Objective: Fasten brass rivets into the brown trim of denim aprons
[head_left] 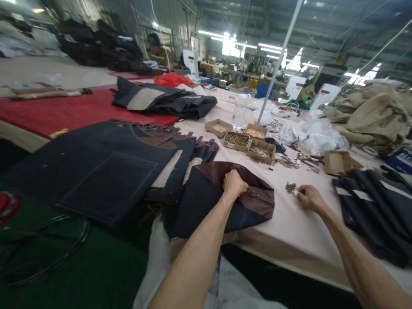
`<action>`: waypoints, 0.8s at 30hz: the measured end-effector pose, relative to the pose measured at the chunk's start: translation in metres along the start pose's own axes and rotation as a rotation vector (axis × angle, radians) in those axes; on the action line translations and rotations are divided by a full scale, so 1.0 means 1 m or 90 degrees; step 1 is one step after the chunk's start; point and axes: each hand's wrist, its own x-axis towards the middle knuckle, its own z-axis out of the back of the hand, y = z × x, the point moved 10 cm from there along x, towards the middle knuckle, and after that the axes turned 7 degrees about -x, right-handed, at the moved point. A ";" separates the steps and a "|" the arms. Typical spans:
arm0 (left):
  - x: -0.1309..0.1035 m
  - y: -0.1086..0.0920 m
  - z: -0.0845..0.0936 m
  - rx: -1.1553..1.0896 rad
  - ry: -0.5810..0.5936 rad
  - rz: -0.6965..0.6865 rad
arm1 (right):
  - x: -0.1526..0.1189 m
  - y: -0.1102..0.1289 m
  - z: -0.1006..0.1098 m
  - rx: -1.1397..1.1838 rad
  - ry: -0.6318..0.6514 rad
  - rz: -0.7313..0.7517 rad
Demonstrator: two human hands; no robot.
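My left hand (234,182) is closed on a dark blue apron (202,201) with brown trim, lying folded at the table's front edge. A small metal buckle (252,193) shows on the trim just right of the fingers. My right hand (309,198) is at the table top, its fingertips pinched together beside a small pile of metal rivets (290,187). Something white (295,193), perhaps a wrap on a finger, shows at those fingertips. Whatever lies between them is too small to make out.
Small cardboard boxes (236,140) of metal fittings stand behind the apron, near a clear plastic jug (240,110). More dark aprons (106,167) spread left; folded dark pieces (373,206) lie right. A thin pole (280,60) rises from the table. A person (157,49) is at the back.
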 end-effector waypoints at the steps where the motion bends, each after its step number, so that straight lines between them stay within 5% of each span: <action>1: -0.002 0.000 0.000 -0.004 -0.005 0.001 | -0.002 -0.002 -0.002 -0.005 0.006 0.003; 7: -0.009 0.003 -0.003 -0.028 0.007 0.006 | -0.007 -0.013 -0.016 -0.065 0.075 0.029; 10: -0.011 0.003 -0.003 -0.041 0.006 -0.003 | -0.011 0.007 -0.009 -0.097 0.062 0.066; 15: -0.011 0.007 -0.007 -0.048 0.016 0.012 | -0.021 0.117 0.000 -0.002 0.031 0.216; 19: -0.009 0.004 -0.009 -0.034 0.024 -0.014 | -0.023 0.210 -0.025 0.039 0.072 0.374; 24: -0.009 0.004 -0.014 -0.035 0.052 -0.048 | -0.020 0.242 -0.060 0.010 0.100 0.443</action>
